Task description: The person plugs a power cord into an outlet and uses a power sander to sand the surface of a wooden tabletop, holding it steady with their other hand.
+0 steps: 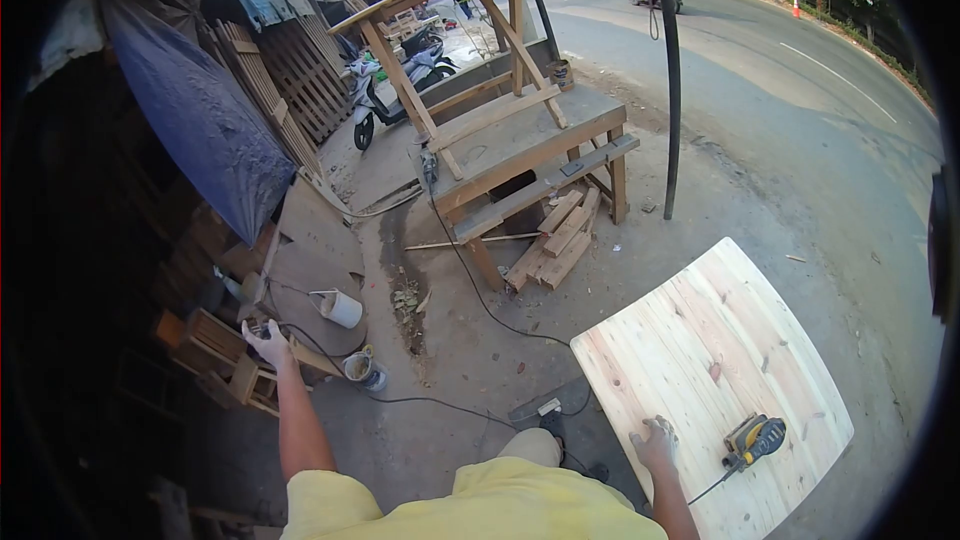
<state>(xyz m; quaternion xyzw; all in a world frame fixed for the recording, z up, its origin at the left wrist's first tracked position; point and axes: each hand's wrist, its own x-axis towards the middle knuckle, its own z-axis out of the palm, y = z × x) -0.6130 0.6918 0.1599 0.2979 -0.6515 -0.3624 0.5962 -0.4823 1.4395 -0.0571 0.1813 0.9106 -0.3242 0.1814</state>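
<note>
My left hand [267,342], pale with dust, is stretched out to the left beside a cluttered bench. Its fingers are apart, with a small dark patch between them that I cannot make out. My right hand [656,442] rests on the near left part of a pale, knotty wooden panel [700,315], fingers spread and slightly bent. To the right of that hand, a yellow and black power sander [752,440] lies on the panel with its cord running toward me.
A wooden workbench [520,140] carries an upturned table frame [465,90]; timber offcuts [560,240] lie beneath. A black cable [470,275] crosses the ground. A white bucket [343,310] and another pail [365,370] stand left. A dark pole [673,100] rises by the road.
</note>
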